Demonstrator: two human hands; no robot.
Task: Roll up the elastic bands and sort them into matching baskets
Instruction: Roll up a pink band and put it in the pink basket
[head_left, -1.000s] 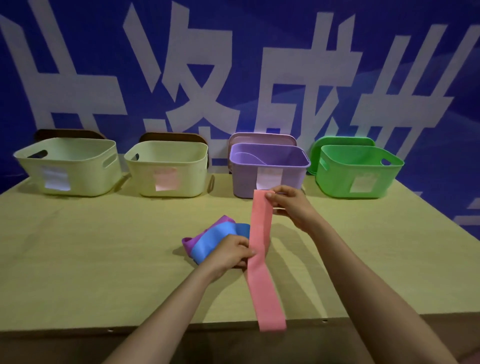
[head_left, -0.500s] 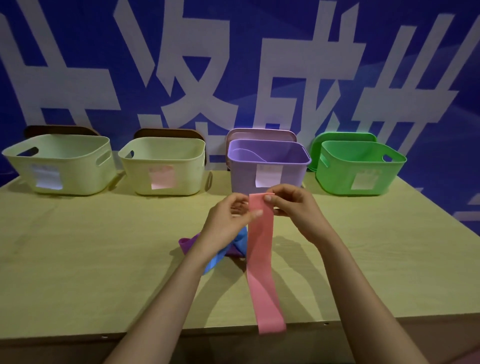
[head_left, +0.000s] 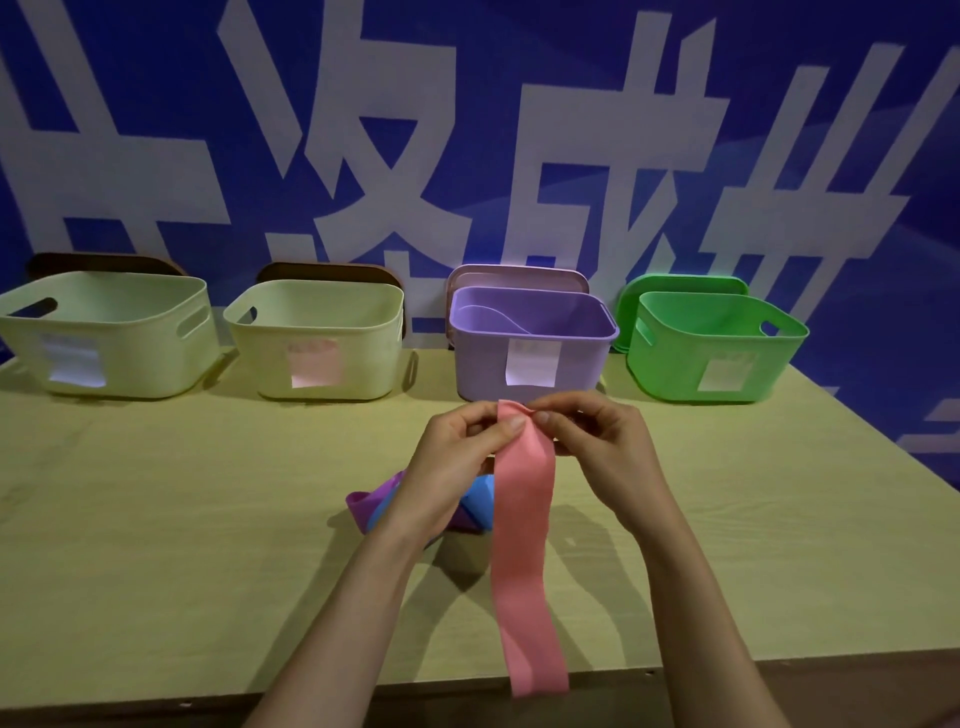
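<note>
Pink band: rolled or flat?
Unrolled: pink band trails full length past the table edge; left hand and right hand pinch its top end.

We read only one big white character, 成, on the blue backdrop (head_left: 519, 52); its neighbours are cropped. Paper labels (head_left: 532, 362) on the baskets (head_left: 717, 332) are illegible.

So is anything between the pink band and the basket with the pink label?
Nothing visible. The left hand and right hand pinch the top of the pink band; only bare table lies between it and the pink-labelled basket. The blue band and purple band lie nearer.
</note>
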